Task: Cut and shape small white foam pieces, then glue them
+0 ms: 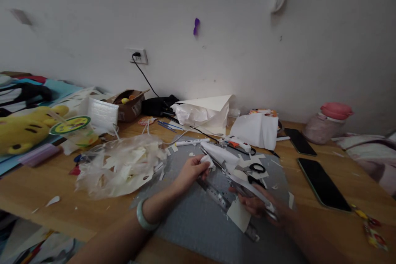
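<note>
My left hand (194, 170), with a pale green bangle on its wrist, pinches a small crumpled white piece of paper (209, 161) over the grey mat. My right hand (252, 203) is wrapped round silver metal scissors (272, 213), partly blurred, with their blades pointing up and left toward that paper. A white paper strip (255, 192) lies along the scissors; where it is held is hidden. Beneath the hands rests a clear ruler (216, 196), with a cream paper piece (239, 214) over part of it. Scissors with black handles (257, 168) lie just beyond my right hand.
Left of the grey mat (185, 222) spreads a clear plastic bag (120, 165) of scraps, near a lidded cup (74, 130). Two phones (323, 183) and a pink-lidded jar (328, 123) stand right. A white glue gun (239, 143) and cables lie behind.
</note>
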### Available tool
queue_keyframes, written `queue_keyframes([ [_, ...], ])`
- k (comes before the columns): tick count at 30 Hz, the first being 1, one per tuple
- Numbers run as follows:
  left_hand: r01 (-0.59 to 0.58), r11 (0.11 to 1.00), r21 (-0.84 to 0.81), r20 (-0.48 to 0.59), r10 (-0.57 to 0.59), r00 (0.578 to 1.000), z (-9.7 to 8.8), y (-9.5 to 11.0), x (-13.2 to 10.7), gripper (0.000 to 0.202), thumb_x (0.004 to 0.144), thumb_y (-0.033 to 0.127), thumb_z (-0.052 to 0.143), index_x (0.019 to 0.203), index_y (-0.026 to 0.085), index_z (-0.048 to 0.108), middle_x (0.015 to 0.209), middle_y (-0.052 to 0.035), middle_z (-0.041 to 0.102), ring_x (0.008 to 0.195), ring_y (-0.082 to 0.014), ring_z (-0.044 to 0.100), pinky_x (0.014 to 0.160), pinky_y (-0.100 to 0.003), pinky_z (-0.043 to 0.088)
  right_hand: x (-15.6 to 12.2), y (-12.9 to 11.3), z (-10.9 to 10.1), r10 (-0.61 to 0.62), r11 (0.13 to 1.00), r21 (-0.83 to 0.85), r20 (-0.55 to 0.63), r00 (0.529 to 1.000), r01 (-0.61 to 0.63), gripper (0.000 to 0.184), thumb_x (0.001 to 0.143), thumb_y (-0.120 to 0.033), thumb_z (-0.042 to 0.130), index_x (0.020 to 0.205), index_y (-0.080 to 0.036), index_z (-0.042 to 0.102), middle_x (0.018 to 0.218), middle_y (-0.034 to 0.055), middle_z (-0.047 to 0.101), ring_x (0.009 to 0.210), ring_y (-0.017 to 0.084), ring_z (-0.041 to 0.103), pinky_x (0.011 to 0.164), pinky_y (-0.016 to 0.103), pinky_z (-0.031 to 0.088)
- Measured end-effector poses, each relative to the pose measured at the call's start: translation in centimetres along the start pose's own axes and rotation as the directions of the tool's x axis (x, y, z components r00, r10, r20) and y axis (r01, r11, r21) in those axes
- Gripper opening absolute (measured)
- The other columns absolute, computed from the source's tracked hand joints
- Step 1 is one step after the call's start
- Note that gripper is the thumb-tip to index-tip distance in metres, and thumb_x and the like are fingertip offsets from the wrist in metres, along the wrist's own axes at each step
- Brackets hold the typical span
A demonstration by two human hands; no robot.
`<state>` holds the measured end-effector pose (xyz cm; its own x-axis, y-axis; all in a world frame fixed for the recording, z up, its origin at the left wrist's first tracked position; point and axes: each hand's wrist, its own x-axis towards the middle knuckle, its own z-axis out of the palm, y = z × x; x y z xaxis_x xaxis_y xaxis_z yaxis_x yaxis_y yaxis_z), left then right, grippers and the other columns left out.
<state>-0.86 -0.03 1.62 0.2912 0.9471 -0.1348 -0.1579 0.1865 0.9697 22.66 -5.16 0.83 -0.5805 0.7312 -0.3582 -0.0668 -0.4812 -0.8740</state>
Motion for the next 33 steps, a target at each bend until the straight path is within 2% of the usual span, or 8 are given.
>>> queue_keyframes([
  [6,0.012,1.000,0.015,0.002,-0.012,1.000,0.0,-0.1,0.1,0.024,0.063,0.038,0.066,0.061,0.017,0.053,0.048,0.0050,0.050,0.040,-0.0069,0.039,0.043,-0.022,0.027,0.2,0.3,-0.3,-0.010,1.000,0.030,-0.016,1.000,0.010,0.041,0.063,-0.045,0.077,0.093,-0.019,0.066,0.064,-0.0065,0.035,0.045,0.001,0.023,0.040,0.018,0.015],
  [10,0.027,0.998,0.049,0.047,-0.029,0.998,0.0,-0.5,0.2,0.027,0.063,0.040,0.067,0.061,0.018,0.053,0.048,0.0049,0.051,0.040,-0.0074,0.040,0.043,-0.022,0.029,0.2,0.3,-0.3,0.015,0.997,0.081,-0.063,0.998,-0.010,0.042,0.060,-0.045,0.079,0.089,-0.017,0.067,0.063,-0.0067,0.035,0.045,0.001,0.023,0.040,0.019,0.014],
  [15,0.063,0.996,0.061,0.041,-0.066,0.997,0.0,-0.7,0.2,0.031,0.062,0.045,0.067,0.067,0.017,0.053,0.053,0.0032,0.056,0.041,-0.0077,0.044,0.044,-0.021,0.031,0.0,0.2,-0.3,0.017,0.989,0.147,-0.012,1.000,-0.016,0.051,0.057,-0.057,0.076,0.085,-0.016,0.067,0.064,-0.0060,0.035,0.046,0.002,0.022,0.041,0.019,0.012],
  [20,0.074,0.993,0.096,0.045,-0.078,0.996,-0.2,-1.1,0.5,0.036,0.060,0.050,0.068,0.066,0.017,0.053,0.052,0.0034,0.055,0.042,-0.0080,0.044,0.043,-0.021,0.029,0.0,0.5,-0.8,-0.051,0.992,0.118,0.118,0.992,0.037,0.057,0.060,-0.062,0.073,0.096,-0.018,0.066,0.069,-0.0043,0.036,0.048,0.002,0.021,0.042,0.019,0.011],
  [26,0.074,0.994,0.079,0.007,-0.074,0.997,-0.2,-1.2,0.5,0.034,0.061,0.047,0.068,0.064,0.017,0.053,0.051,0.0042,0.051,0.042,-0.0071,0.040,0.044,-0.021,0.026,0.2,0.5,-0.8,-0.072,0.987,0.151,0.112,0.991,0.055,0.048,0.067,-0.060,0.070,0.093,-0.020,0.067,0.068,-0.0048,0.035,0.048,0.002,0.019,0.041,0.018,0.012],
  [29,0.055,0.997,0.057,-0.013,-0.054,0.998,0.0,-1.0,0.4,0.032,0.061,0.044,0.068,0.064,0.016,0.053,0.050,0.0053,0.049,0.041,-0.0064,0.037,0.044,-0.022,0.024,0.3,0.4,-0.9,-0.047,0.984,0.175,0.133,0.990,0.023,0.048,0.065,-0.059,0.071,0.090,-0.019,0.067,0.067,-0.0052,0.035,0.047,0.002,0.019,0.040,0.018,0.011],
  [33,0.023,0.998,0.050,-0.023,-0.022,0.999,0.0,-1.1,0.4,0.032,0.062,0.044,0.068,0.064,0.016,0.053,0.043,0.0078,0.041,0.040,-0.0063,0.030,0.045,-0.022,0.021,0.3,0.5,-1.1,-0.015,0.982,0.188,0.091,0.996,-0.002,0.050,0.062,-0.058,0.074,0.088,-0.017,0.066,0.067,-0.0051,0.036,0.047,0.002,0.020,0.040,0.018,0.013],
])
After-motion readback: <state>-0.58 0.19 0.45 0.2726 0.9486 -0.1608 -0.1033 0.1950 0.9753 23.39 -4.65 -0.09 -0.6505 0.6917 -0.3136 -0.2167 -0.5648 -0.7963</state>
